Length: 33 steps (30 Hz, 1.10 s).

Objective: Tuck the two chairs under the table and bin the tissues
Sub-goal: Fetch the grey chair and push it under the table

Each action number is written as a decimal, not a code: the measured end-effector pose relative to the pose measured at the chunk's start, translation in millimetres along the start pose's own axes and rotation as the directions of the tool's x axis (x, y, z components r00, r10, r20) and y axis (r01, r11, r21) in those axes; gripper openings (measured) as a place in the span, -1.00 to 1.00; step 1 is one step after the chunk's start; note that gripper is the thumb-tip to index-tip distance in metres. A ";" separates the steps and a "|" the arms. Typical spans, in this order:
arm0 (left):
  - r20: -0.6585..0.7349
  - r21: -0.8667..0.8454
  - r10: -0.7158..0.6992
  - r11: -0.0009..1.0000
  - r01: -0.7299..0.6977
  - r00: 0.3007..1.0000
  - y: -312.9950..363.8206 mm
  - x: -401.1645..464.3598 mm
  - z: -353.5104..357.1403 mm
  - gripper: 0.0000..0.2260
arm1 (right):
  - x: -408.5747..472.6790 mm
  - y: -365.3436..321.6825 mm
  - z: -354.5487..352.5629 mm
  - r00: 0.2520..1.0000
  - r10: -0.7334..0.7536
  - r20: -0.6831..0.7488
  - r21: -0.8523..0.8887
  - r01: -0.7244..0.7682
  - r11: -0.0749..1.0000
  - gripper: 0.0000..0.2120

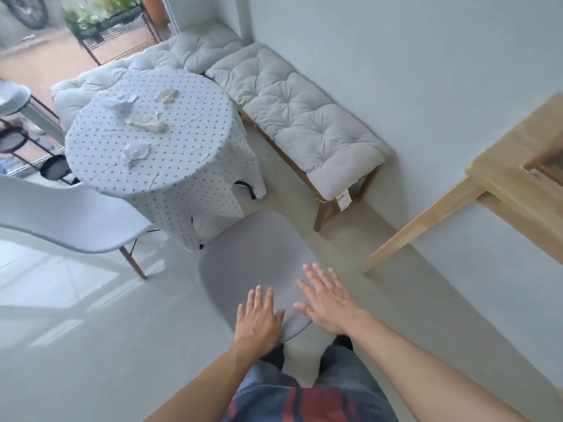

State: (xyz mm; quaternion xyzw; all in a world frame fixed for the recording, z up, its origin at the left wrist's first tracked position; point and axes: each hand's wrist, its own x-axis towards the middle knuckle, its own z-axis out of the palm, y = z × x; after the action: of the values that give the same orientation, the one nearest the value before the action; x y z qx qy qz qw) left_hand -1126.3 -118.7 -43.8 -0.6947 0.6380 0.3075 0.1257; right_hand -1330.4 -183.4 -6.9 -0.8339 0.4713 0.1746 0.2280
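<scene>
Head view, tilted: both hands reach forward over a pale grey moulded plastic chair (253, 263). Left hand (259, 322) rests flat on the near edge of its backrest, fingers spread, grasping nothing. Right hand (330, 303) is released, fingers splayed, over the same edge; contact cannot be told. A 2nd white moulded chair with wooden legs (70, 217) stands left, pulled out. Between them, a round surface under a white polka-dot cloth (182, 138) carries 4 crumpled white tissues (136, 153). A wooden bench with grey tufted cushions (301, 117) lines the wall.
</scene>
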 end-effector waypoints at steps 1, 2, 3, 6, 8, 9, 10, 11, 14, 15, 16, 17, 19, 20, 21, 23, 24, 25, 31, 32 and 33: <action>-0.011 -0.028 -0.042 0.999 0.042 0.999 3.9 -6.8 4.4 -0.41 | 3.4 5.6 1.8 0.999 -0.050 0.016 -0.016 0.051 0.999 -0.27; -0.021 -0.059 -0.083 0.995 0.082 0.996 7.9 -13.8 8.9 -0.42 | 6.1 11.0 3.7 0.995 -0.096 0.035 -0.035 0.097 0.995 -0.26; -0.032 -0.095 -0.122 0.988 0.119 0.992 11.8 -20.0 13.0 -0.43 | 8.4 15.9 5.8 0.989 -0.136 0.060 -0.056 0.139 0.989 -0.25; -0.076 -0.208 -0.241 0.953 0.221 0.968 24.5 -35.5 22.3 -0.47 | 10.1 26.7 12.8 0.965 -0.218 0.146 -0.081 0.232 0.969 -0.23; -0.102 -0.273 -0.310 0.923 0.273 0.945 34.1 -45.2 27.8 -0.50 | 8.8 33.6 13.8 0.945 -0.274 0.179 -0.104 0.295 0.950 -0.23; -0.115 -0.283 -0.331 0.915 0.288 0.937 38.1 -50.5 30.8 -0.51 | 7.7 36.6 13.1 0.935 -0.301 0.186 -0.124 0.326 0.937 -0.23; -0.127 -0.279 -0.343 0.913 0.298 0.931 41.2 -55.0 33.8 -0.51 | 6.5 39.3 11.9 0.925 -0.328 0.190 -0.144 0.357 0.923 -0.23; -0.137 -0.271 -0.348 0.914 0.303 0.927 44.7 -59.7 36.7 -0.52 | 5.4 41.7 10.6 0.915 -0.355 0.192 -0.163 0.387 0.908 -0.24; -0.216 -0.214 -0.292 0.945 0.247 0.932 55.4 -70.2 39.9 -0.57 | 3.4 47.1 7.8 0.891 -0.412 0.193 -0.190 0.446 0.875 -0.34; -0.240 -0.179 -0.274 0.955 0.235 0.931 57.9 -71.2 41.1 -0.55 | 3.6 47.8 6.8 0.886 -0.423 0.189 -0.194 0.456 0.869 -0.38; -0.242 -0.154 -0.270 0.959 0.238 0.932 59.4 -71.4 41.7 -0.48 | 4.1 47.8 5.9 0.883 -0.431 0.183 -0.195 0.463 0.865 -0.41; -0.223 -0.134 -0.269 0.960 0.244 0.937 59.4 -70.6 41.8 -0.39 | 4.9 47.4 4.9 0.881 -0.438 0.177 -0.191 0.468 0.863 -0.43; -0.211 -0.116 -0.271 0.961 0.251 0.939 57.4 -67.3 43.9 -0.32 | 7.4 47.5 2.3 0.874 -0.454 0.172 -0.190 0.481 0.856 -0.46; -0.207 -0.124 -0.272 0.960 0.250 0.940 57.0 -65.6 43.5 -0.32 | 8.8 47.9 1.4 0.870 -0.462 0.171 -0.197 0.490 0.849 -0.47; -0.195 -0.130 -0.274 0.959 0.252 0.942 57.4 -64.5 42.8 -0.33 | 10.3 48.4 0.7 0.865 -0.472 0.170 -0.204 0.500 0.842 -0.48; -0.171 -0.136 -0.281 0.956 0.260 0.944 57.7 -62.8 41.1 -0.34 | 12.2 49.6 0.2 0.856 -0.490 0.168 -0.213 0.516 0.829 -0.49; -0.170 -0.141 -0.278 0.956 0.256 0.946 56.4 -61.2 41.5 -0.34 | 13.1 50.1 0.3 0.853 -0.497 0.160 -0.217 0.522 0.825 -0.50; -0.166 -0.143 -0.266 0.959 0.244 0.949 54.4 -58.6 40.9 -0.34 | 14.6 50.6 0.3 0.851 -0.503 0.148 -0.221 0.525 0.822 -0.50; -0.170 -0.149 -0.194 0.974 0.169 0.966 43.8 -40.1 24.2 -0.26 | 34.4 56.1 -11.0 0.835 -0.541 0.098 -0.261 0.547 0.796 -0.51; -0.177 -0.157 -0.195 0.973 0.168 0.965 40.7 -36.3 21.8 -0.26 | 39.1 55.0 -13.9 0.833 -0.545 0.094 -0.267 0.549 0.792 -0.50; -0.174 -0.162 -0.195 0.973 0.167 0.965 37.1 -31.4 18.6 -0.27 | 44.3 53.8 -17.0 0.833 -0.546 0.093 -0.267 0.549 0.792 -0.49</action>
State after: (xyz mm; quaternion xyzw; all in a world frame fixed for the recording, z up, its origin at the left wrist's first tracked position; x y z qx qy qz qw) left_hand -1166.9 -88.5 -31.8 -0.7836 0.5566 0.2731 0.0410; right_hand -1353.7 -248.2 -26.8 -0.9573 0.1787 0.1711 0.1499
